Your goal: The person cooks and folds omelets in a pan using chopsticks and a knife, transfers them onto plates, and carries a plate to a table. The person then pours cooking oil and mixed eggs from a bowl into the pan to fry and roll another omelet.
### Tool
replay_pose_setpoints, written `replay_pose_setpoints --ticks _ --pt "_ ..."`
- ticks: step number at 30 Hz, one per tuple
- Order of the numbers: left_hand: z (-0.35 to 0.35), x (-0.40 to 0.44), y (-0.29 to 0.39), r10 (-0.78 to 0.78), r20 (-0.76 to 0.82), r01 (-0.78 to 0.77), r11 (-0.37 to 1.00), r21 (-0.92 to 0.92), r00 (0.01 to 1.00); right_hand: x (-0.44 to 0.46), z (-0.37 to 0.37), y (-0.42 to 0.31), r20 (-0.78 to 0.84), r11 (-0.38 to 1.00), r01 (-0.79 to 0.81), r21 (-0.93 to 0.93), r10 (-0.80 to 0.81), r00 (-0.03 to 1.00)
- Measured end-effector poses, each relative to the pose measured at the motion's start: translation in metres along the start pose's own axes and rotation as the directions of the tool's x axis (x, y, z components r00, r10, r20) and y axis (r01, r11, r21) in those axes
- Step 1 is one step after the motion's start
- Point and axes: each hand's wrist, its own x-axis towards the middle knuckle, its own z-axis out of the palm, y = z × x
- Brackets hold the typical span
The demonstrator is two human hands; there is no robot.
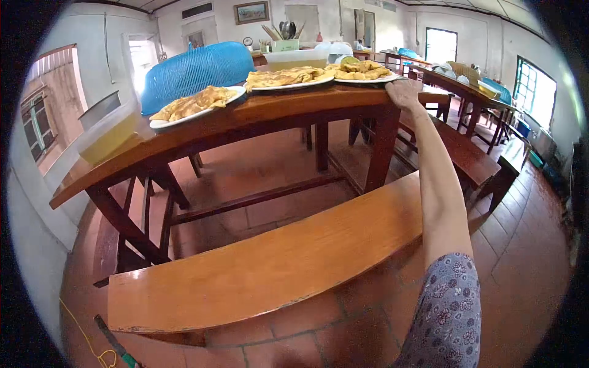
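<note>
My right hand (405, 94) reaches out to the far right corner of the long wooden table (270, 116). Its fingers look curled, and it is up against the rim of the rightmost white plate (385, 79). Whether it grips that plate or the table's edge, I cannot tell. Folded yellow omelettes (359, 70) lie on this plate. Another plate of omelettes (288, 77) sits in the middle, and a third omelette plate (195, 104) is farther left. My left hand is out of view.
An orange-brown bench (270, 257) stands between me and the table. Behind the plates are a blue mesh cover (196, 70), a plastic tub (297, 58) and a utensil holder (285, 45). A clear container (110, 132) is at the left end. More tables (466, 86) stand at right.
</note>
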Motion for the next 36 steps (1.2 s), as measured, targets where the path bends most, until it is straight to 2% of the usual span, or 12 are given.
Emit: replay_pose_setpoints --ticks 3,6,7,9,10,19,22,23,28,30,32,36 --pt "-0.02 0.011 -0.012 -0.013 -0.064 0.005 0.991 -0.134 0.998 -0.008 0.007 0.006 -0.054 0.992 -0.017 0.122 0.024 0.998" --pt "-0.016 -0.016 0.02 0.042 -0.012 -0.044 0.986 -0.163 0.999 -0.04 0.0 -0.008 -0.377 0.982 0.189 -0.009 -0.178 0.909" --pt "-0.006 -0.026 0.028 0.064 0.003 -0.062 0.98 -0.188 0.998 -0.043 -0.005 -0.018 -0.383 0.979 0.205 -0.007 -0.192 0.904" --pt "0.012 -0.042 0.051 0.109 0.04 -0.097 0.97 -0.223 0.993 -0.056 -0.012 -0.038 -0.483 0.926 0.216 0.309 -0.042 0.875" --pt "0.019 -0.057 0.061 0.127 0.049 -0.112 0.963 -0.244 0.991 -0.058 -0.016 -0.05 -0.483 0.92 0.235 0.312 -0.059 0.874" --pt "0.074 -0.074 0.078 0.005 0.368 0.066 0.981 -0.181 0.93 -0.056 -0.026 -0.046 -0.148 0.972 0.139 0.188 -0.112 0.983" --pt "0.109 -0.073 0.104 -0.198 0.477 0.285 0.951 -0.119 0.857 -0.049 -0.024 -0.025 0.014 0.953 0.303 0.016 -0.303 0.953" --pt "0.123 -0.072 0.116 -0.204 0.488 0.296 0.948 -0.118 0.848 -0.049 -0.031 -0.026 -0.008 0.967 0.237 0.095 -0.237 0.971" --pt "0.178 -0.086 0.173 -0.249 0.506 0.21 0.969 0.133 0.826 -0.055 -0.055 -0.041 0.124 0.981 0.14 0.137 -0.157 0.98" --pt "0.196 -0.097 0.182 -0.238 0.503 0.147 0.966 0.213 0.831 -0.058 -0.049 -0.039 0.042 0.967 0.192 0.166 -0.201 0.979" --pt "0.212 -0.108 0.178 -0.099 0.606 -0.125 0.94 0.317 0.789 -0.039 -0.055 -0.04 -0.001 0.958 0.218 0.188 -0.222 0.975" --pt "0.296 -0.167 0.204 -0.306 0.545 0.12 0.929 0.35 0.78 -0.043 -0.079 -0.037 0.261 0.967 0.098 0.233 -0.16 0.952"
